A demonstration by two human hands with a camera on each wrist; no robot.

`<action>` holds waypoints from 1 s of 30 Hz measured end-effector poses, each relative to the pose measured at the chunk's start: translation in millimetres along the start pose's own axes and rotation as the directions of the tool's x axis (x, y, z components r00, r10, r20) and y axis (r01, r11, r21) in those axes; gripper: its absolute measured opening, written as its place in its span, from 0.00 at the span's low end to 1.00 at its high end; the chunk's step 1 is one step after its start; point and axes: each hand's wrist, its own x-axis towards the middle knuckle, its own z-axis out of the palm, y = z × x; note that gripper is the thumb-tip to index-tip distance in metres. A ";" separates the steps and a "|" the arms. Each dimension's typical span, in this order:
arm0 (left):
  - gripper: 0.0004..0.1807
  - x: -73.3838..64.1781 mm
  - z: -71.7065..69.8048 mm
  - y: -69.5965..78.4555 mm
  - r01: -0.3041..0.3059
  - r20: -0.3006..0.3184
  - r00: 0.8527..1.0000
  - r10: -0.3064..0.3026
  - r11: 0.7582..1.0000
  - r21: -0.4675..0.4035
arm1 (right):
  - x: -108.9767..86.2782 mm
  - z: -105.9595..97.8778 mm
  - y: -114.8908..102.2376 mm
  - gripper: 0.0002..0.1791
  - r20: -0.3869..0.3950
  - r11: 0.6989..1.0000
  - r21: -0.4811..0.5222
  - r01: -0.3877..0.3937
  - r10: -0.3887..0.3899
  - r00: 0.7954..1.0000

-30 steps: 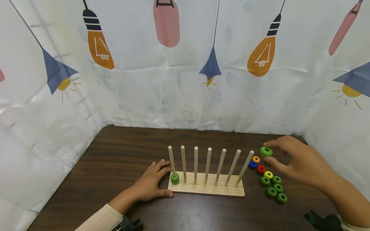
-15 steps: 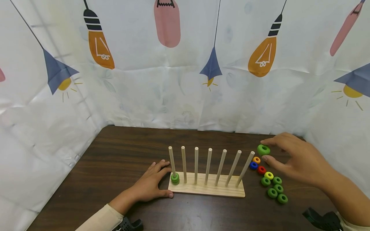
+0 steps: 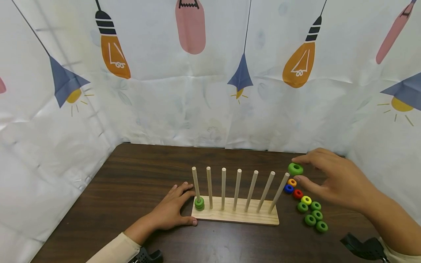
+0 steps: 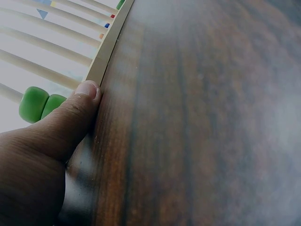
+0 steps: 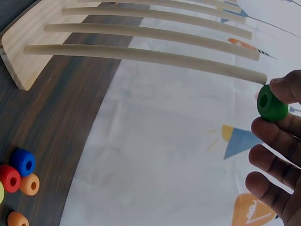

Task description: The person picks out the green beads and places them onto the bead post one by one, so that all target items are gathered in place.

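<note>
A wooden peg board (image 3: pixel 236 215) with a row of upright pegs stands on the table. Its left end lies between the thumb and fingers of my left hand (image 3: pixel 169 210), thumb at the front corner, fingertips at the back. In the left wrist view that thumb (image 4: pixel 70 115) presses the base's edge, close to green beads (image 4: pixel 34 104) stacked on the leftmost peg. My right hand (image 3: pixel 338 180) pinches another green bead (image 3: pixel 295 169) between thumb and forefinger, raised beside the rightmost peg's top. The right wrist view shows this bead's hole (image 5: pixel 264 99) facing the peg tip (image 5: pixel 261 76).
Loose beads lie right of the board: orange (image 3: pixel 291 182), blue (image 3: pixel 288 189), red (image 3: pixel 298 194), yellow (image 3: pixel 306 200) and several green ones (image 3: pixel 310 220). A printed white curtain (image 3: pixel 204 109) hangs behind the dark wooden table (image 3: pixel 148 164).
My right hand has moved a little left and up with the green bead, toward the rightmost peg. The left hand and the board have stayed put.
</note>
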 end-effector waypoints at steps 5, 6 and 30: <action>0.49 -0.1 0.5 -0.3 0.001 0.004 1.000 -0.001 1.000 0.004 | 3.1 0.8 -0.7 0.22 -0.024 0.999 0.023 0.023 -0.023 0.999; 0.49 0.0 0.6 -0.4 0.001 0.004 1.000 -0.001 1.000 0.005 | 4.1 1.1 -1.1 0.24 -0.029 0.999 0.025 0.029 -0.028 0.999; 0.48 0.4 -0.4 0.1 -0.002 -0.001 1.000 0.002 1.000 0.014 | 20.4 13.6 -15.3 0.25 -0.012 0.994 0.094 0.059 -0.058 0.998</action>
